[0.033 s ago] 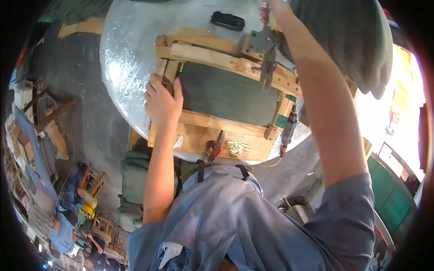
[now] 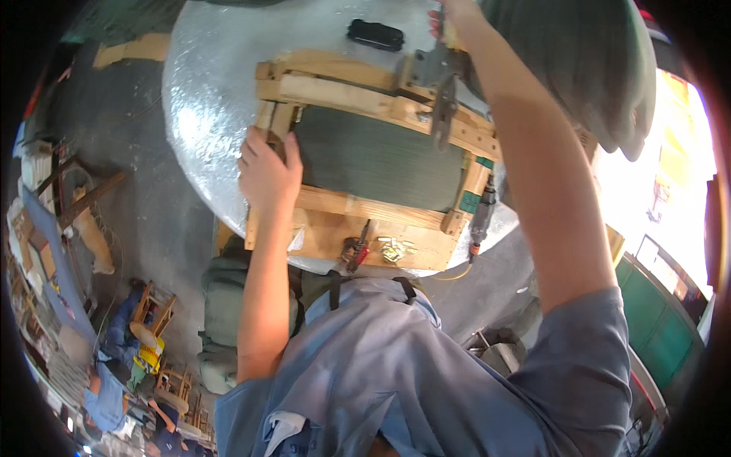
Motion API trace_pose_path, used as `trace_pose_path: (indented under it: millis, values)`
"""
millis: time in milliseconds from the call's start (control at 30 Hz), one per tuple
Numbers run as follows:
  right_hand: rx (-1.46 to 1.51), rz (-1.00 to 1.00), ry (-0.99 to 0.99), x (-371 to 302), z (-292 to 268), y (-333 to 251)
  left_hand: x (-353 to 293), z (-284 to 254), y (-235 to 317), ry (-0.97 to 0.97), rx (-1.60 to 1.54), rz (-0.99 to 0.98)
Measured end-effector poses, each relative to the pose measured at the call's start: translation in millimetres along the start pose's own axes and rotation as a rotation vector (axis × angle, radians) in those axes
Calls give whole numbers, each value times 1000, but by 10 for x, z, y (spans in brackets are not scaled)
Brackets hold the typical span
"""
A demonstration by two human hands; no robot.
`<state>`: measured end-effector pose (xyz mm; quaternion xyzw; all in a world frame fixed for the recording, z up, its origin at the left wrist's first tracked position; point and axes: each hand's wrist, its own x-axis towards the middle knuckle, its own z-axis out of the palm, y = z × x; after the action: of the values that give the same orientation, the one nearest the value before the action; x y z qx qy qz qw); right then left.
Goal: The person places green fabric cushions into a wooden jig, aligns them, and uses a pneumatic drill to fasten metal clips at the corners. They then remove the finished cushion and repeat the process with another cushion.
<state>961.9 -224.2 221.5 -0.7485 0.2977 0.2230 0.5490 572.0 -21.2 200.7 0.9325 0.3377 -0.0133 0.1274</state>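
Two hands worked one wooden frame [image 2: 365, 145] lying flat on the round silvery surface [image 2: 205, 99]. Nothing had shifted between views. Left hand [image 2: 266, 171] pressed the frame's left rail, fingers curled over it. Right hand [image 2: 453, 15] gripped a metal clamp [image 2: 438, 91] at the far rail, fingers wrapped around its handle.

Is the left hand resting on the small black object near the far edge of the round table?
No. The left hand grips the left side of the wooden frame, while the black object lies untouched beyond the frame.
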Motion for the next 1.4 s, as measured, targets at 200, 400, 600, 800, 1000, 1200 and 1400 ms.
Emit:
trace_pose_path:
  millis: [200,400,600,800,1000,1200,1400]
  values:
    - [107,48,-7,33,140,1,-2,7,3,28,1,9]
    - [38,-49,-33,187,-145,4,28,65,93,-23,-79,-14]
    - [101,-29,-84,48,-45,-30,30,83,-49,51,-35,21]
    - [95,-73,-92,239,81,3,42,57,43,17,-45,0]
    - [94,-175,-157,234,53,55,78,50,-19,3,-100,-8]
    - [-259,-421,196,47,80,58,81,59,-43,3,-67,-29]
    - [-36,-453,-32,-272,-535,-224,106,27,178,12,-137,54]
